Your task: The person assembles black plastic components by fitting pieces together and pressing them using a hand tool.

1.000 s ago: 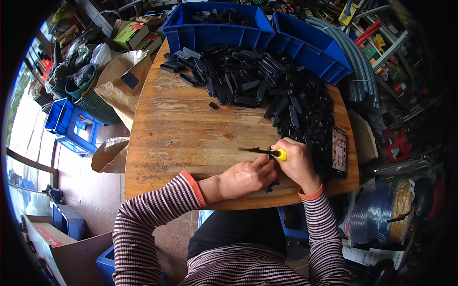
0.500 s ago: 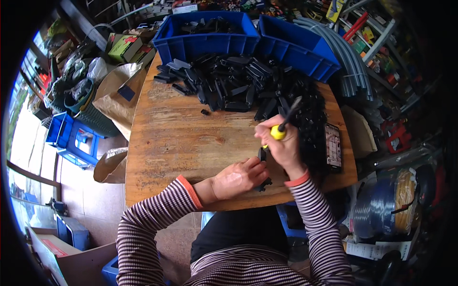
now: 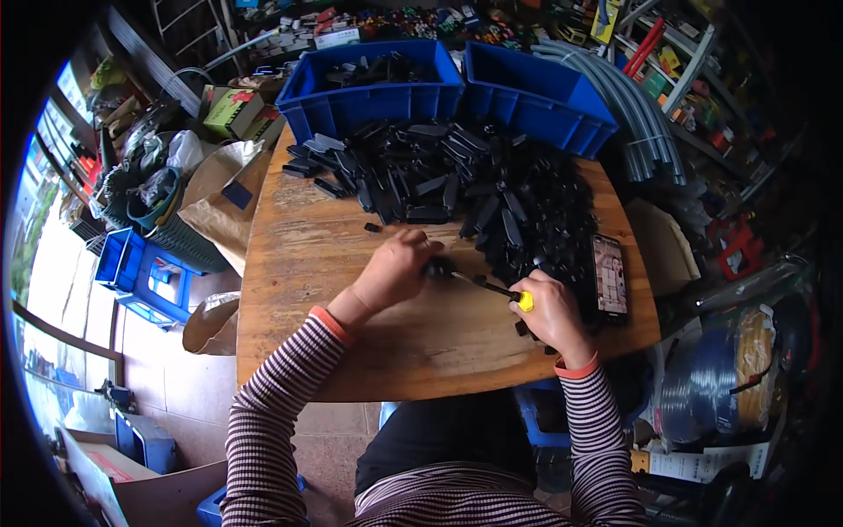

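My right hand (image 3: 553, 309) is closed round a screwdriver (image 3: 525, 302) with a yellow and black handle. Its shaft points left, and the tip is close to a small black part (image 3: 437, 269). That part is pinched in the fingers of my left hand (image 3: 392, 271), just above the table; it is blurred, so I cannot tell whether the tip touches it. Beyond both hands spreads a large heap of black plastic pieces (image 3: 430, 186), many of them long and flat. One small black piece (image 3: 372, 227) lies apart, just past my left hand.
Two blue bins (image 3: 369, 107) stand at the table's far edge; the left one holds black pieces. A phone (image 3: 609, 274) with a lit screen lies right of my right hand. Small black bits (image 3: 524, 329) lie beside that wrist. Brown paper bags (image 3: 211, 206) stand left of the wooden table (image 3: 299, 290).
My left hand has moved away and left, off the near edge. The screwdriver has swung from pointing up and away to pointing left, and my right hand has come nearer.
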The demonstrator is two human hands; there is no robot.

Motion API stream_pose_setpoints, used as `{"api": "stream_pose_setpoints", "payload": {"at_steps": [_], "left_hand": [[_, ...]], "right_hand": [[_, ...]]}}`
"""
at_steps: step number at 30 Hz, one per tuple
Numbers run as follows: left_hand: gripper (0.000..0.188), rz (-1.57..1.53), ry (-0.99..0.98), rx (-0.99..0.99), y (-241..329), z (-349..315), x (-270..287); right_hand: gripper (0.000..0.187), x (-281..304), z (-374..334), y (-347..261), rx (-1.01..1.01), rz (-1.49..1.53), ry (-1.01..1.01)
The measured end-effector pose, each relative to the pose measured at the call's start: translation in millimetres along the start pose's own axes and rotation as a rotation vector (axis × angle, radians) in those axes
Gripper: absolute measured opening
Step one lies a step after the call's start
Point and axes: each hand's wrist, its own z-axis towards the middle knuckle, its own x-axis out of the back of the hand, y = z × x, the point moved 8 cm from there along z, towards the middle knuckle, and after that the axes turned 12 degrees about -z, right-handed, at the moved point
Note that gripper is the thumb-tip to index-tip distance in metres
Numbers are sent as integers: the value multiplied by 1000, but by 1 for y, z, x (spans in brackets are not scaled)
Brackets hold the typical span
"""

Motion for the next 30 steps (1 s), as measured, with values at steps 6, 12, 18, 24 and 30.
{"api": "stream_pose_setpoints", "payload": {"at_steps": [6, 12, 18, 24, 30], "left_hand": [[31, 191, 206, 106, -34, 31, 19], [34, 359, 191, 76, -8, 6, 4], [34, 164, 53, -81, 43, -20, -15], [28, 140, 233, -77, 17, -7, 15], [20, -602, -10, 353, -1, -17, -3]], "right_hand": [[19, 8, 4, -4, 33, 13, 39], [17, 26, -6, -6, -32, 270, 66], [13, 23, -7, -20, 89, 310, 94], [11, 28, -6, -28, 118, 302, 115], [13, 29, -4, -20, 84, 353, 90]]}}
